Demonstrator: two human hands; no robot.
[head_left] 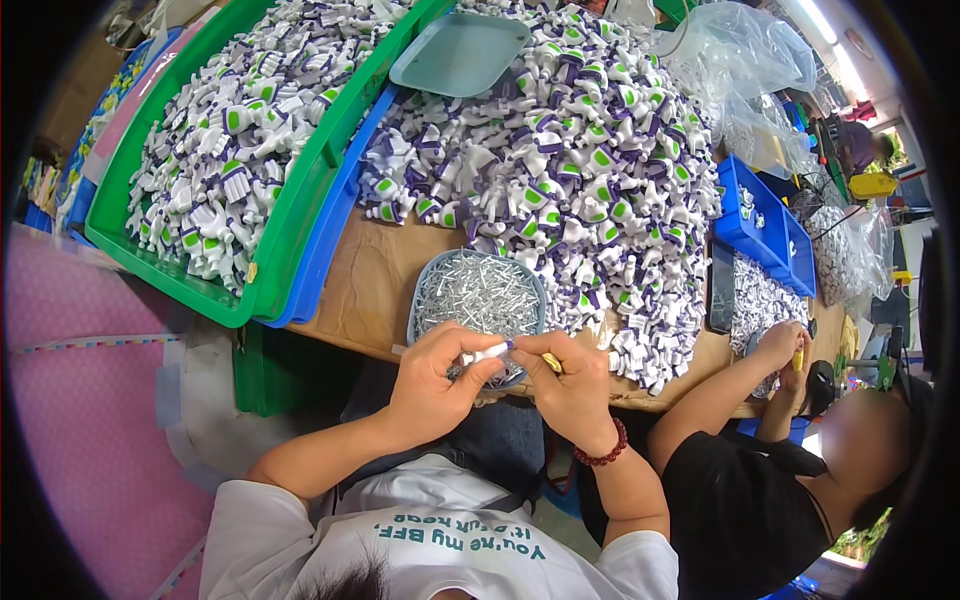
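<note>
Over a grey-blue square tub [478,287] of loose silvery pins, my two hands meet in front of my chest. My left hand [438,375] pinches a small white plastic toy part [485,354] with a dark purple end. The fingertips of my right hand [568,385] come up against that purple end. A small yellow piece [551,362], perhaps the handle of a tool, sticks out of my right hand's closed fingers; its other end is hidden. A big heap of white, purple and green toy parts [580,200] lies just beyond the tub.
A green crate [262,300] full of similar parts stands on the left, over a blue crate [310,270]. A pale tray [460,55] rests on the heap. At right, a co-worker [740,490] handles parts beside a blue divided bin [765,225]. Brown cardboard [350,285] covers the table.
</note>
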